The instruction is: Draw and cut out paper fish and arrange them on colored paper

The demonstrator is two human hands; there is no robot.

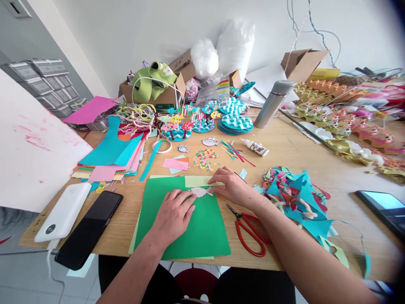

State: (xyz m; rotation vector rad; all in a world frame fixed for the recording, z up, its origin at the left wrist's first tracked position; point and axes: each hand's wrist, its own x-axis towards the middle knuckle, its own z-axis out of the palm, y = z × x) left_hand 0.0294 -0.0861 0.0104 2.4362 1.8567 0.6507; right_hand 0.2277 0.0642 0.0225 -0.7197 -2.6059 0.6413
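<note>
A small white paper fish shape [200, 192] lies on a pale green strip [198, 181] at the top of a dark green sheet [202, 236]. My left hand [174, 213] rests on the green sheet, its fingers spread and their tips at the fish's left end. At the fish's tail is my right hand [230, 185], thumb and fingers closed on that end. Red-handled scissors [249, 236] lie to the right of the sheet, partly below my right forearm.
Coloured paper [110, 147], a power bank [65, 211] and a black phone [90, 228] are at left. Confetti dots [205, 159], glue [255, 147], a flask [274, 105] and finished fish crafts [236, 122] stand beyond. Paper scraps [294, 194] are piled at right.
</note>
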